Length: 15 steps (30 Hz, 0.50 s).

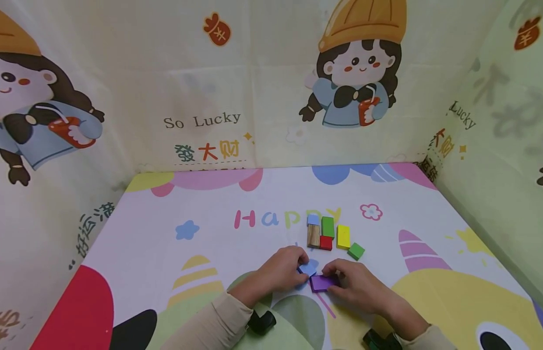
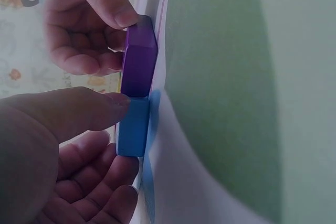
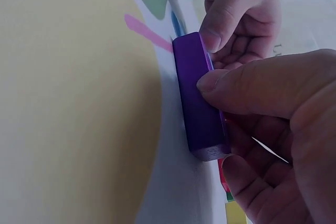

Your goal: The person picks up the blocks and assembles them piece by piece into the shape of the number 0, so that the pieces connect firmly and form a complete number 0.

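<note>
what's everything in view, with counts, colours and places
Purple rectangular block: 1, purple, in right hand
Blue block: 1, blue, in left hand
Wood-grained rectangular block: 1, brown, beyond hands
Small blue block: 1, blue, beyond brown
Small red block: 1, red, beside brown
Green rectangular block: 1, green, beyond red
Yellow rectangular block: 1, yellow, beside green
Small green block: 1, green, rightmost
Printed tabletop: 1, multicoloured, underneath
Printed fabric backdrop: 1, cream, around
Wrist devices: 2, black, wrists
Sleeves: 2, beige, forearms
Hands: 2, bare, front
</note>
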Tool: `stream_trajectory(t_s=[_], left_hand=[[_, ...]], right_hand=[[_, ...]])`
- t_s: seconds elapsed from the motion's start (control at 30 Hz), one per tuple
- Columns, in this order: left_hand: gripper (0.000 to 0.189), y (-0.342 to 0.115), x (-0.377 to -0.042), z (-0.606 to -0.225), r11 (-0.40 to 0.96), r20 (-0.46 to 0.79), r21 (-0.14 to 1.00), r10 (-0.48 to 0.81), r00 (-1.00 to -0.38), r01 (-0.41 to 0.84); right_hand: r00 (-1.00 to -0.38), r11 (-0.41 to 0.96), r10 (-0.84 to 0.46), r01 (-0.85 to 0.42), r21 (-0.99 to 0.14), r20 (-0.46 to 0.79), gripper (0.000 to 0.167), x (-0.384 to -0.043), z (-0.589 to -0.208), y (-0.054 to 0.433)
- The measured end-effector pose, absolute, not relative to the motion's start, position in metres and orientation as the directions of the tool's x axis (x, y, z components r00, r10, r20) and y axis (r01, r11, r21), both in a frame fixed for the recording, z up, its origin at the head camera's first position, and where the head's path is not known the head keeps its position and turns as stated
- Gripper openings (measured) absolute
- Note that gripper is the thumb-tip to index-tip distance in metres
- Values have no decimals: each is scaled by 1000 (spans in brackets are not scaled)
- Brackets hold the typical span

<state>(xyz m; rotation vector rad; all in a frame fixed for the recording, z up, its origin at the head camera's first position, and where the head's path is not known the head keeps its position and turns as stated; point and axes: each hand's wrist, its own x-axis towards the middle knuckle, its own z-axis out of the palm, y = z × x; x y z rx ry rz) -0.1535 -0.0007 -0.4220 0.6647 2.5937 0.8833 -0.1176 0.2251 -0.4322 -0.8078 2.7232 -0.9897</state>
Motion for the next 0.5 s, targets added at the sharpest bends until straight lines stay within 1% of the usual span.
stream_trajectory(t_s=[0.23,0.5], left_hand=[[23,-1,-153,-422,702,-140,629,526,-839,335],[23,-2,-152,-422,710,-138,616,524,-840,342]], right_hand=[[-850,641,-522,-448,-623,73,26,-117,-434,225],[-863,661,-503,-420,-622,48,26,-116,-433,223]])
